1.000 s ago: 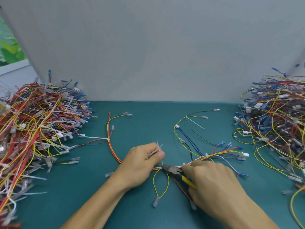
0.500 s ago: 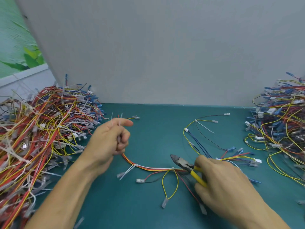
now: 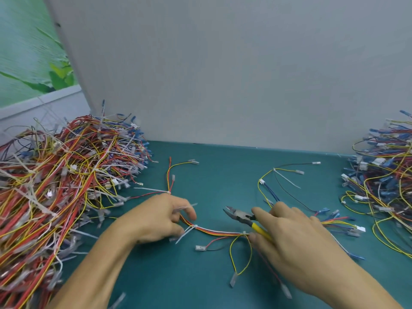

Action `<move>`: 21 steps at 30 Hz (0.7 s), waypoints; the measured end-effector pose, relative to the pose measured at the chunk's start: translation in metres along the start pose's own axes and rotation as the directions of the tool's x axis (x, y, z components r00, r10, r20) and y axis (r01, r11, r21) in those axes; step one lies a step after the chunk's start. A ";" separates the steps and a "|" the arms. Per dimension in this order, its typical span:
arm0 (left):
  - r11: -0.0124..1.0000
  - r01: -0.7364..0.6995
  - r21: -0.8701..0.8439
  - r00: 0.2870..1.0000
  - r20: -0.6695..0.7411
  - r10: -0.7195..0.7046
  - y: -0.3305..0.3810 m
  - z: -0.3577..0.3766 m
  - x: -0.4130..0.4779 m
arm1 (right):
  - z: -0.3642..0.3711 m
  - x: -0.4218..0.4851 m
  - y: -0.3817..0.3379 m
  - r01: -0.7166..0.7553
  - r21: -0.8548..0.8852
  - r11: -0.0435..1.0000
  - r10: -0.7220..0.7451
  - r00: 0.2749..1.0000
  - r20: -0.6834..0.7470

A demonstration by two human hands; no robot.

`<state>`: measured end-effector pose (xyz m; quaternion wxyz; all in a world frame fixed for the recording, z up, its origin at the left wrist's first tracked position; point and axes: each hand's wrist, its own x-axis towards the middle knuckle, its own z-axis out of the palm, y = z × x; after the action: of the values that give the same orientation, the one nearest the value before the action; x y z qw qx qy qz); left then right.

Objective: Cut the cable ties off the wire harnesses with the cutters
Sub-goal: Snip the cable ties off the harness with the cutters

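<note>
While the right hand (image 3: 296,244) grips the cutters (image 3: 241,214), blades apart, the blurred left hand (image 3: 156,219) lies on the harness (image 3: 219,232) on the counter (image 3: 160,277) beside its white tie (image 3: 189,230), grip unclear; best nip plastic only.

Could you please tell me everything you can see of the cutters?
The cutters have a dark metal head and yellow handles. The right hand grips the handles and hides most of them. The pointed tips aim left and look slightly parted. The head sits just beyond the wire harness, apparently not touching it.
</note>
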<state>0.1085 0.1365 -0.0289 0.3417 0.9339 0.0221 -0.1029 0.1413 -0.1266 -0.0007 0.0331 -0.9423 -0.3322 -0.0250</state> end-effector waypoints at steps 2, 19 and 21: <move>0.999 0.013 0.036 1.000 -0.011 -0.013 0.000 0.006 0.004 | 0.000 0.007 -0.008 -0.002 -0.012 1.000 0.002 1.000 -0.003; 0.980 -0.043 -0.194 0.998 -0.063 0.031 0.010 0.020 0.013 | 0.016 0.008 -0.017 0.001 -0.011 1.000 -0.001 0.998 0.060; 0.977 -0.043 -0.207 0.997 -0.071 0.029 0.010 0.020 0.014 | 0.018 0.009 -0.018 0.006 -0.011 1.000 -0.005 0.999 0.052</move>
<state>0.1196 0.1154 -0.0400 0.4387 0.8961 0.0274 -0.0624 0.1371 -0.1055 -0.0168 0.0193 -0.9419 -0.3353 -0.0022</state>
